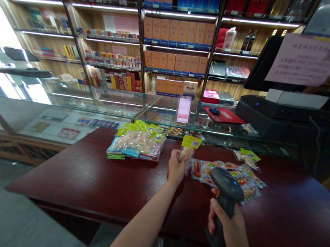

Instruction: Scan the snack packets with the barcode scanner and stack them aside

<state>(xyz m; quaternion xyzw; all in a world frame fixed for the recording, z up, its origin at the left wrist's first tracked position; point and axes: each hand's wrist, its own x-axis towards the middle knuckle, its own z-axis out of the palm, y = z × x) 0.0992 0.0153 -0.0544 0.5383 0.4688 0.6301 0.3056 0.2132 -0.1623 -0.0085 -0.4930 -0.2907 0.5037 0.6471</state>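
My left hand (pixel 177 165) is closed on a small clear snack packet (pixel 189 146) with a yellow-green header card, held upright above the dark red table (pixel 86 178). My right hand (pixel 225 226) grips the handle of a black barcode scanner (pixel 226 188), whose head points toward the held packet. A stack of similar snack packets (pixel 136 144) lies on the table to the left of my left hand. Several packets with red and orange contents (pixel 226 176) lie spread out on the table behind the scanner.
A glass display counter (pixel 92 103) runs behind the table, with a black register and monitor (pixel 295 116) on its right end and a red pad (pixel 223 114) beside it. Shelves of boxed goods and bottles (pixel 176 37) fill the back wall. Another packet (pixel 249 156) lies further right.
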